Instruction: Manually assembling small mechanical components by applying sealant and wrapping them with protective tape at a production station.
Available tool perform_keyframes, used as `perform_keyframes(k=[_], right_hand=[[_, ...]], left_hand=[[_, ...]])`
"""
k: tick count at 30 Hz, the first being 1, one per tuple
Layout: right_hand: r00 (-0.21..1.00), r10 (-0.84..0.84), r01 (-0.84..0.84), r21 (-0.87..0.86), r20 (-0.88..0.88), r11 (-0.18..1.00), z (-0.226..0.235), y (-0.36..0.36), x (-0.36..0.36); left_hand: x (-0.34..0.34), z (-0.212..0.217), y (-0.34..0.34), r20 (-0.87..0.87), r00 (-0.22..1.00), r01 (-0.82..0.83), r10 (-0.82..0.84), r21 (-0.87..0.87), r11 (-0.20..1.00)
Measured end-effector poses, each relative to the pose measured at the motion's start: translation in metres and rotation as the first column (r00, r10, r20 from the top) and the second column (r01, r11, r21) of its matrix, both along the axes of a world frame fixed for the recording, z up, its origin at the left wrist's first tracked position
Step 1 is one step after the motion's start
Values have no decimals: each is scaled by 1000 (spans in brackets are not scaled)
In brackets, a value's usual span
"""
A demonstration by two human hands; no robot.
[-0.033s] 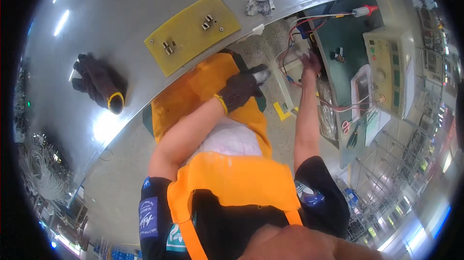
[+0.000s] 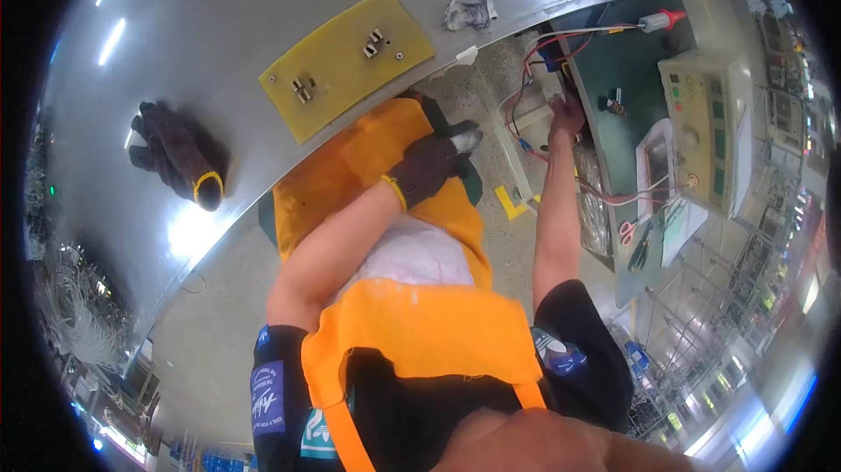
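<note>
Glove [image 2: 180,152], yellow-cuffed, lies unworn on the metal table [image 2: 206,47]; left hand [image 2: 429,167] is already gloved, right hand [image 2: 568,116] bare beside red wires [image 2: 604,199]. Both look part-curled; whether either grips anything, I cannot tell.

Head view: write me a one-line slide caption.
A dark-gloved left hand over an orange apron, a bare right hand beside a green-topped bench.

Dark glove [image 2: 180,149], yellow board [image 2: 342,64] on table [image 2: 210,42]
</note>
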State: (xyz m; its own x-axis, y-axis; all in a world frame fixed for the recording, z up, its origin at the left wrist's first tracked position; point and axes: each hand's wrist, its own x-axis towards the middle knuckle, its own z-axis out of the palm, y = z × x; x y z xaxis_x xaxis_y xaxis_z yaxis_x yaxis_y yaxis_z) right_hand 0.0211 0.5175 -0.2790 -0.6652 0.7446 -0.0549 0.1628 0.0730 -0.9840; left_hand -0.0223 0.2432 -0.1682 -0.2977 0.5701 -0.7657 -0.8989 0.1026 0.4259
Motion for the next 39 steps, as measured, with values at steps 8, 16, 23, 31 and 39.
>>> perform_keyframes(k=[8, 16, 23, 31, 39], right_hand=[[854, -289, -142, 728, 432, 671, -73, 68, -23], [927, -153, -321, 935, 343, 154, -145, 151, -12], [931, -80, -334, 919, 357, 211, -147, 146, -15], [979, 84, -204, 922, 186, 330, -137, 117, 46], [951, 307, -189, 856, 37, 481, -126, 118, -12]], left_hand=[[11, -28, -17, 35, 978, -208, 206, 144, 967], [-9, -9, -16, 27, 1000, -15, 15, -10, 1000], [-12, -23, -25, -67, 995, -69, 72, 42, 997], [7, -45, -42, -241, 964, -95, 114, 90, 991], [-7, -17, -43, -108, 985, -137, 137, 6, 991]])
